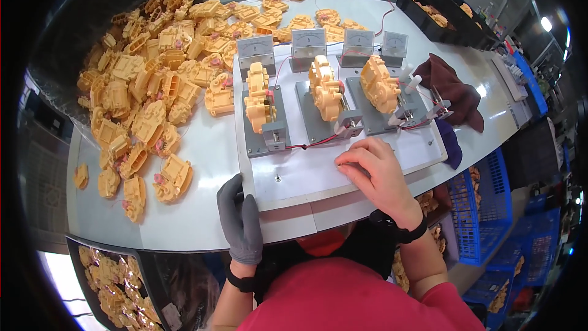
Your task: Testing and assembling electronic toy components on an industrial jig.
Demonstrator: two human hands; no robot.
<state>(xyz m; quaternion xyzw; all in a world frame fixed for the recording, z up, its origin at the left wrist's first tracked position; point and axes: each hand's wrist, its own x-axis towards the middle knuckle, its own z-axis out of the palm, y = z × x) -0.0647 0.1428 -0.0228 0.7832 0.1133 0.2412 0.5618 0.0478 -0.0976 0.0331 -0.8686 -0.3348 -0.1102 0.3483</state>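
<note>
My left hand (241, 220), in a grey glove, rests at the near left corner of the white board (318, 178), its fingers stretched out and holding nothing. My bare right hand (376, 171) lies over the board's front part. Its thumb and forefinger come together in a pinch; whatever is between them is too small to make out. Beyond it, three grey test fixtures stand in a row. Each carries a yellow plastic gearbox: the left gearbox (258, 98), the middle gearbox (326, 89) and the right gearbox (380, 84). Red wires (318, 143) run along the fixtures' front.
Several dial meters (308, 46) stand behind the fixtures. A large heap of yellow gearboxes (147, 79) spills from a dark bin at left. A maroon cloth (452, 89) lies at right, with a black tray (441, 15) behind. Blue crates (484, 196) stand below right.
</note>
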